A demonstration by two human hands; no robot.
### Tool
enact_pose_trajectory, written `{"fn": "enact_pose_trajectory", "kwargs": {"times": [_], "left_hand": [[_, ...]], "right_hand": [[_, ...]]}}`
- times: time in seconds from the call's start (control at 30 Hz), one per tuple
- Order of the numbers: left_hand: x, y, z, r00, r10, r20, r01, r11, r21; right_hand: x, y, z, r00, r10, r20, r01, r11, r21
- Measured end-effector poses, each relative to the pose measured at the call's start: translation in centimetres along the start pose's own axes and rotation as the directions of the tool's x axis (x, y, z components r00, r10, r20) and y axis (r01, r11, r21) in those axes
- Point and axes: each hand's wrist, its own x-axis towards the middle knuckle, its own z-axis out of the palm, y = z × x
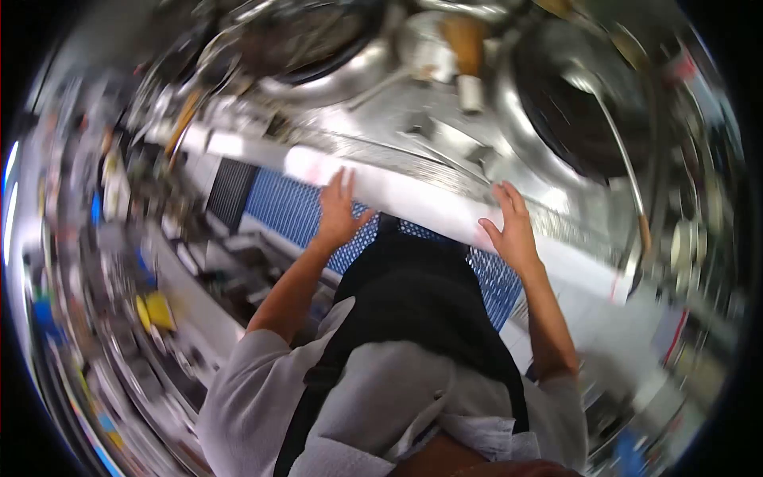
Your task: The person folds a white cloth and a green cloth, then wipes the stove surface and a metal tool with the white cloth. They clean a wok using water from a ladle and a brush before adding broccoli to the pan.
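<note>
As a person in a black apron [417, 274] stands at a steel stove [330, 119], the left hand [339, 219] and right hand [517, 237] spread open, fingers parted and gripping nothing, over a white cloth [413, 197] along its front edge, apparently to flatten it. A ladle [616, 135] leans across a wok [552, 115], handle frontward, likely for reach.

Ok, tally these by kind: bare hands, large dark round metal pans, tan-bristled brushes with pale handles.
Bare hands, left hand and right hand: 2
Pans, left pan and right pan: 2
Brush: 1
Total: 5
</note>
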Motion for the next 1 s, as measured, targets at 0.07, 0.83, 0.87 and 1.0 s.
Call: {"fn": "enact_pose_trajectory", "kwargs": {"times": [0.07,0.83,0.87,1.0], "left_hand": [[-3.9,2.5,-0.4,0.987,-0.157,0.029,0.159,0.983,-0.093],[-62.9,22.8,5.4,-0.521,-0.694,-0.497,0.844,-0.505,-0.179],[-65.5,24.0,5.7,-0.536,-0.616,-0.578,0.779,-0.624,-0.057],[-74.3,28.2,2.2,-0.760,-0.497,-0.419,0.647,-0.643,-0.410]], "right_hand": [[4.0,-2.4,1.0,0.976,-0.175,0.133,0.145,0.967,0.212],[-7.8,-6.7,14.9,0.240,-0.334,0.912,0.279,0.923,0.264],[-9.1,-7.6,14.7,0.221,-0.340,0.914,0.316,0.912,0.262],[-13.3,-10.4,15.8,0.131,-0.321,0.938,0.347,0.901,0.260]]}}
